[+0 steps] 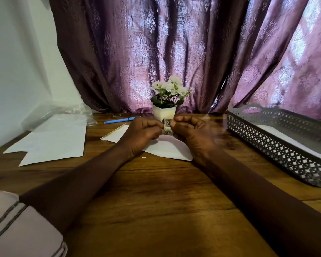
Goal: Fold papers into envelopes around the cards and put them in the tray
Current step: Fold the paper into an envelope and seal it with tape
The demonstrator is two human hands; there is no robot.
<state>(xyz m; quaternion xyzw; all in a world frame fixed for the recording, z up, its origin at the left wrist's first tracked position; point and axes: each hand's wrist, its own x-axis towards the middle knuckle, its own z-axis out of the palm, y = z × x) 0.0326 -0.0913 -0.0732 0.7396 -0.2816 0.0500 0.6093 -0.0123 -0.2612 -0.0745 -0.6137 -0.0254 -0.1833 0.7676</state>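
My left hand (141, 134) and my right hand (191, 132) meet above the middle of the wooden table, both pinching a small roll of tape (167, 127) between fingers and thumbs. Under them lies a partly folded white paper (170, 149). A second folded white piece (117, 135) with a tan edge lies just left of my left hand. Several flat white sheets (57, 140) are spread at the left. The grey perforated tray (278, 141) stands at the right with a white envelope (293, 140) inside.
A white pot of white flowers (165, 108) stands right behind my hands. A blue pen (118, 120) lies behind the folded piece, clear plastic wrap (63, 112) at the back left. Purple curtains hang behind the table. A tiny paper scrap (143, 157) lies near my left wrist.
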